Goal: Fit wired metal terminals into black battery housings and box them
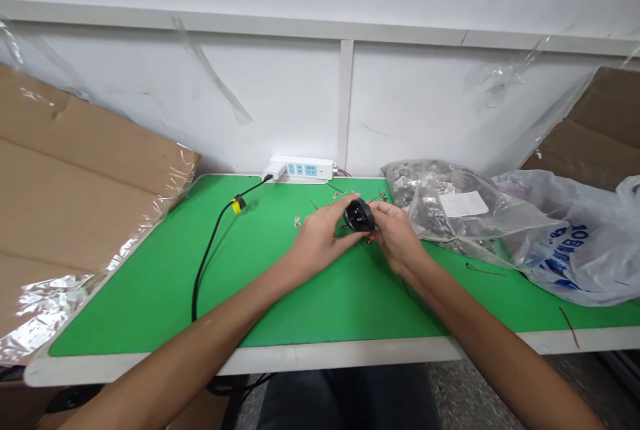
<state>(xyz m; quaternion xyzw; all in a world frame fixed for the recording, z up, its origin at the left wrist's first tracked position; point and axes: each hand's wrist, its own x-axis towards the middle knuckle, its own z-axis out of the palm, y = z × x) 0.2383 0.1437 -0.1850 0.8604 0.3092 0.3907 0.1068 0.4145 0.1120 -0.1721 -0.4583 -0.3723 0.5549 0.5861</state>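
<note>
Near the middle of the green table mat (320, 310), a small black housing (358, 215) is held up, with its hollow side facing the camera and small parts inside. My left hand (323, 233) grips it from the left, thumb below and fingers above. On its right edge, my right hand (397, 233) has its fingers closed at the housing and at a thin red wire. A small round metal-and-black piece (369, 240) hangs just under the housing by the right fingers. Small metal pieces (297, 222) lie on the mat left of the hands.
Behind stands a white power strip (310, 169) with a plugged-in adapter and black cable (213, 237). At right are a clear bag of metal parts (430, 197) and a white plastic bag (565, 243). Wrapped cardboard (85, 183) leans at left. Loose red wires (569, 327) lie at right.
</note>
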